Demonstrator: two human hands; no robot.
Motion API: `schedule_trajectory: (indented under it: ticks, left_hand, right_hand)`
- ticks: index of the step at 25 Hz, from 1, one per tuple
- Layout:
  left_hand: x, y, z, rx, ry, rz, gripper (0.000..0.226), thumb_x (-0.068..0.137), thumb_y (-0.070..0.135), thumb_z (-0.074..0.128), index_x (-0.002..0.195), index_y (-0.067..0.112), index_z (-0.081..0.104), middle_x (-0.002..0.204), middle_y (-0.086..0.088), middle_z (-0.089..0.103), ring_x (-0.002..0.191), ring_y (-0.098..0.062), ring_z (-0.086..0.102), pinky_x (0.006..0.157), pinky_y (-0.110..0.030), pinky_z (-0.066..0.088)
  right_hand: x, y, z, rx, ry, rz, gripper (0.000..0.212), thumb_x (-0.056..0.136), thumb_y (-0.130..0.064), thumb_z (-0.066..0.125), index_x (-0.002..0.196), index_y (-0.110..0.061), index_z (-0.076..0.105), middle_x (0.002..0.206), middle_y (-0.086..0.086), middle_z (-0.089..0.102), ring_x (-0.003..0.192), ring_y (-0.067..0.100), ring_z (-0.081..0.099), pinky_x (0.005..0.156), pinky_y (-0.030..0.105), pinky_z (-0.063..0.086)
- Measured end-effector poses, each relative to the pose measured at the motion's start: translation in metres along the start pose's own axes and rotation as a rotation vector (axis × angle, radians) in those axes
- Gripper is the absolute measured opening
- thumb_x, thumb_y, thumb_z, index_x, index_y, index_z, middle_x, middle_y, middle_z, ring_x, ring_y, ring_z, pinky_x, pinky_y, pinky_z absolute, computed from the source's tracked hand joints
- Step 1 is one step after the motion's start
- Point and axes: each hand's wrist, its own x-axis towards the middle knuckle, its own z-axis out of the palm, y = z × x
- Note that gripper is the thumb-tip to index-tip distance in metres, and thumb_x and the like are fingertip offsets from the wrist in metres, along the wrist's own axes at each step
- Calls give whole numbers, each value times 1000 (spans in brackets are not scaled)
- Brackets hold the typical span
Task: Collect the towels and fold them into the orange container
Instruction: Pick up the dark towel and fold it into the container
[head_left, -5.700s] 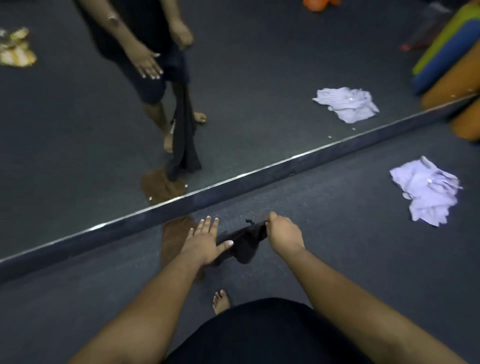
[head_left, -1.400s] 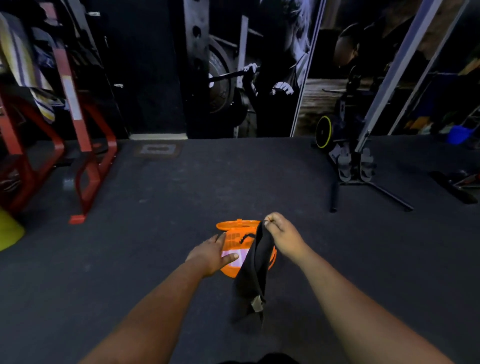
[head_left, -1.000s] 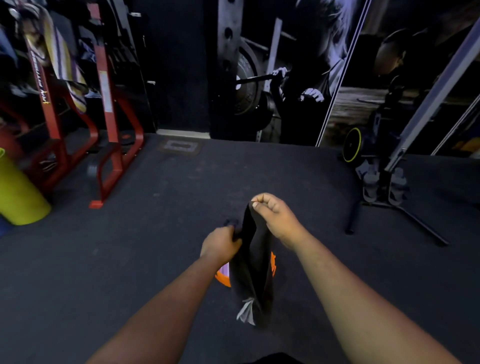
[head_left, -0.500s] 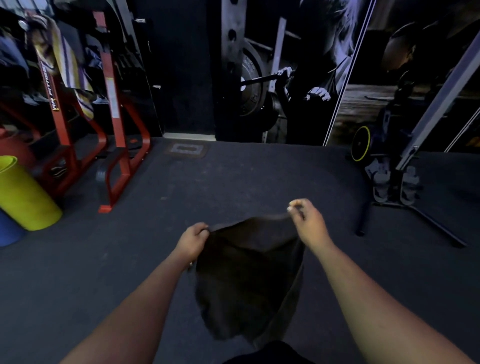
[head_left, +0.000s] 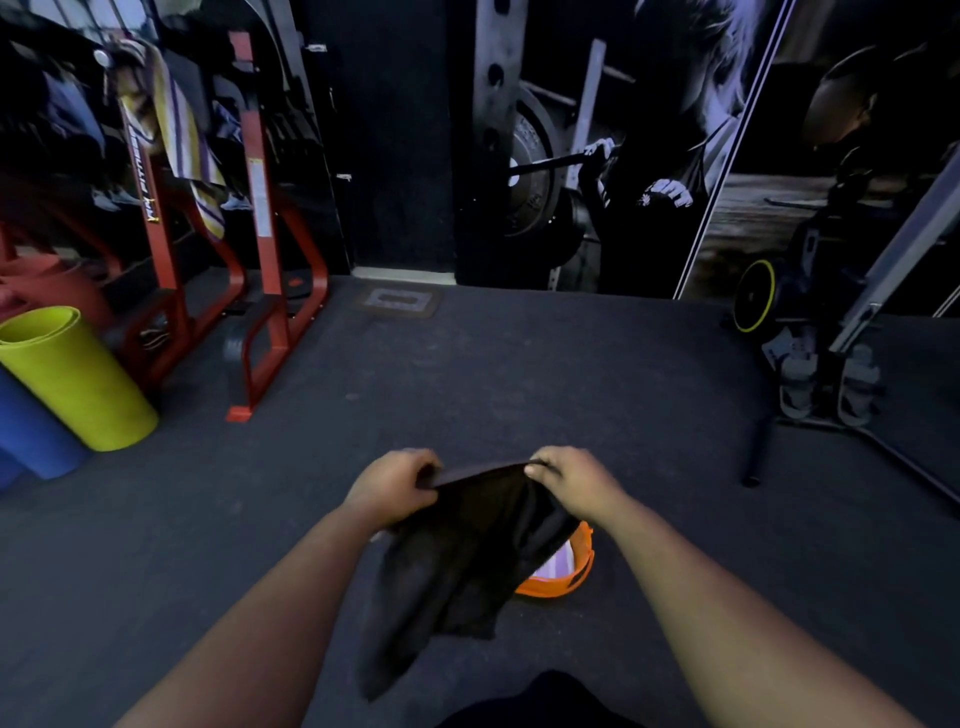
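A dark towel (head_left: 467, 561) hangs in front of me, held by its top edge. My left hand (head_left: 392, 486) grips the left corner and my right hand (head_left: 569, 480) grips the right corner, close together. Behind and below the towel, the orange container (head_left: 563, 579) stands on the floor; only its right rim shows, with a pale lilac towel (head_left: 553, 566) inside. The rest of the container is hidden by the dark towel.
A red metal rack (head_left: 260, 234) stands at the left with a striped cloth (head_left: 176, 130) draped on it. Yellow (head_left: 72, 379) and blue (head_left: 31, 431) rolled mats lean at the far left. A weight stand (head_left: 826, 379) with a dark floor bar (head_left: 756, 452) sits at right. Dark carpet surrounds me.
My hands have come closer together along the towel's top edge, so the towel hangs narrower. The view has tilted down and the orange container shows again behind the towel.
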Motion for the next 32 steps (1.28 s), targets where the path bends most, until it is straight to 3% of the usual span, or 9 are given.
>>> schedule_trajectory:
  ticks: [4,8,13,16,19,22,26,29,32]
  left_hand:
    - [-15,-31,3,-309,77,-180,17,76,19,67,87,33,70,86,8,75,79,-10,70,73,-31,57]
    - [-21,-24,8,-815,253,-162,16,92,2,69,101,15,73,88,8,77,81,-6,67,74,-22,52]
    - [-15,4,16,-1102,384,-263,38,99,9,65,65,26,70,72,11,70,73,-8,66,66,-23,53]
    - [-5,21,19,-1278,404,-314,21,101,12,63,82,14,72,80,-2,76,76,-16,72,65,-26,58]
    - [5,31,23,-1312,336,-280,17,103,14,59,96,4,71,88,-9,77,82,-20,73,66,-28,60]
    - [9,38,26,-1310,261,-218,21,105,12,54,111,0,70,99,-13,77,89,-21,73,75,-31,60]
    - [11,47,29,-1232,201,-121,21,106,10,50,116,3,67,99,-4,77,90,-13,71,81,-29,55]
    - [13,51,31,-1225,194,-75,23,106,11,51,125,0,59,115,-11,74,103,-20,70,88,-33,55]
    - [12,60,32,-1236,144,-12,23,106,8,51,126,3,60,119,-14,73,105,-23,71,90,-33,57]
  right_hand:
    - [4,5,-1,37,77,118,16,99,-28,62,95,-17,72,97,3,73,93,19,64,78,32,45]
    - [10,18,-3,122,130,246,19,99,-27,63,80,-23,64,82,0,66,85,22,63,71,31,43]
    - [5,22,-6,530,307,348,12,98,-14,64,108,-14,72,105,2,72,96,14,66,81,24,50]
    - [-4,8,-14,937,208,380,15,104,-13,55,103,-13,70,85,5,67,61,8,65,56,21,53]
    - [-14,5,-22,1046,-15,287,16,103,-11,56,112,-12,69,97,9,74,83,16,76,75,32,59]
    - [-15,2,-19,882,-155,153,32,97,2,60,120,-19,67,106,0,76,101,12,73,84,36,56]
    - [-5,-10,-10,235,91,-77,24,94,-7,67,98,-30,74,70,-28,69,66,-3,68,70,22,52]
    - [2,-21,-5,82,269,-280,13,86,-23,77,93,-34,79,89,-16,65,89,1,57,83,20,45]
    - [10,-32,-5,151,231,-285,10,81,-23,82,88,-30,80,91,-11,70,94,7,60,91,29,47]
